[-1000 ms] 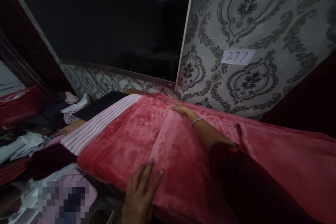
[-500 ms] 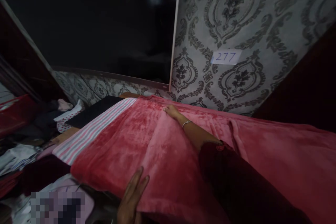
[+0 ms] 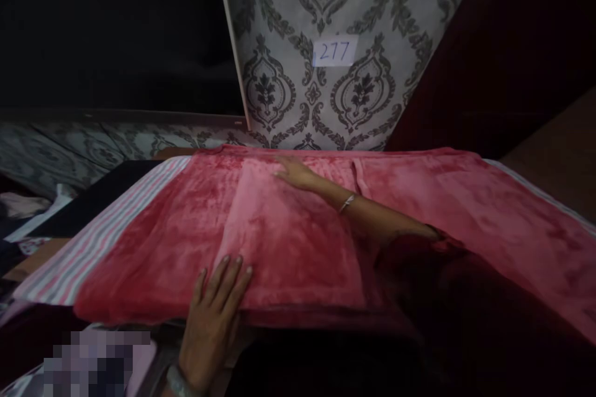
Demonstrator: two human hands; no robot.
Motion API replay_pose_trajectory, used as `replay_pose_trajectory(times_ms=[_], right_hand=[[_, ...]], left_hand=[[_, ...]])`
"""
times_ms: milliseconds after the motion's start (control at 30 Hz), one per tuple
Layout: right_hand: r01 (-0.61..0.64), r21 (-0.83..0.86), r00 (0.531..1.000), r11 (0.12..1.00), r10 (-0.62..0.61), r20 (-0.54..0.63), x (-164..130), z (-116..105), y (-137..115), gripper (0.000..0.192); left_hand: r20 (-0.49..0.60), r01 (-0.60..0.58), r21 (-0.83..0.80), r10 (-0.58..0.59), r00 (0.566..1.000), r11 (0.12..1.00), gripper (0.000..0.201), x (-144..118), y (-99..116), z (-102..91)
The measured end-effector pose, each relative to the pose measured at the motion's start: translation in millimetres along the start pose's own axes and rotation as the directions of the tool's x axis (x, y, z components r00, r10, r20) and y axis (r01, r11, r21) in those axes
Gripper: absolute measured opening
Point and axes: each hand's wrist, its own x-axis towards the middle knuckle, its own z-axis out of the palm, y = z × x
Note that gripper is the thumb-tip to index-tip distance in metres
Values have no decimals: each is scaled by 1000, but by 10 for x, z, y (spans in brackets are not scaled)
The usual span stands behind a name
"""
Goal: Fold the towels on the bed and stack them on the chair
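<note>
A person leans over a red plush blanket (image 3: 298,242) spread across the bed (image 3: 93,242), both palms open and pressed flat on the fabric. The left hand (image 3: 212,310), at 7 o'clock, pins the near hem at the bed's edge, apparently to keep the fold from slipping. The right hand (image 3: 298,173), reaching toward 12 o'clock, lies fingers extended on a folded-over paler panel, seemingly to flatten it. A striped sheet (image 3: 100,232) shows at 9 o'clock; a label reading 277 (image 3: 335,51) hangs on the patterned wall (image 3: 279,25) behind.
</note>
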Motion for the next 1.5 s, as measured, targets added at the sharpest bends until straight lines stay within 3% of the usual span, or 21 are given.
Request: replay_pose_trajectory(times_ms=[100,200,300,400,500,567,667,733,900,1000,1100,1200,1367,1500], right_hand=[[-160,-38,986,986,158,-53,-677,-402,262,63],[-359,-6,932,933,358,-61,-1458,-627,380,58],[-405,131,914,905,404,29,-2121,-557,290,60],[-381,203,924,902,378,54,-2513,-307,119,66],[-397,276,912,875,409,13,-2637,-89,-4,77],[-371,433,910,821,415,-7,-2617,-28,-41,80],[-219,708,929,671,366,-59,-2537,-44,-52,80],[-158,799,925,580,370,-86,-2512,-70,-43,79],[-260,729,916,633,400,-20,-2598,60,27,77],[-223,750,925,622,379,-39,-2591,188,99,81],[-173,823,915,541,397,-68,-2490,210,147,83],[-183,813,908,552,412,-76,-2374,155,131,85],[-249,723,907,644,418,-59,-2356,140,-12,83],[-274,741,899,613,437,-29,-2433,192,-108,83]], left_hand=[[68,-3,27,1,998,1000,74,-6,-37,68],[144,-23,71,13,990,997,70,4,-87,78],[179,-46,68,33,983,997,65,54,-126,50],[233,-29,86,9,972,996,60,142,-96,14],[331,26,141,-72,941,990,65,251,10,-28],[374,44,170,-105,922,985,70,320,83,-56],[398,51,192,-125,909,980,68,377,118,-79],[381,60,183,-127,916,981,62,360,86,-76],[347,47,100,-79,935,994,56,200,-33,-92],[351,40,-19,-31,936,999,59,235,-43,-230],[288,62,-193,-4,958,979,54,543,-7,-397],[258,93,-281,-18,966,955,53,1138,51,-332],[436,87,-301,56,898,950,52,2324,213,386],[442,13,-279,117,889,960,59,3001,390,919]])
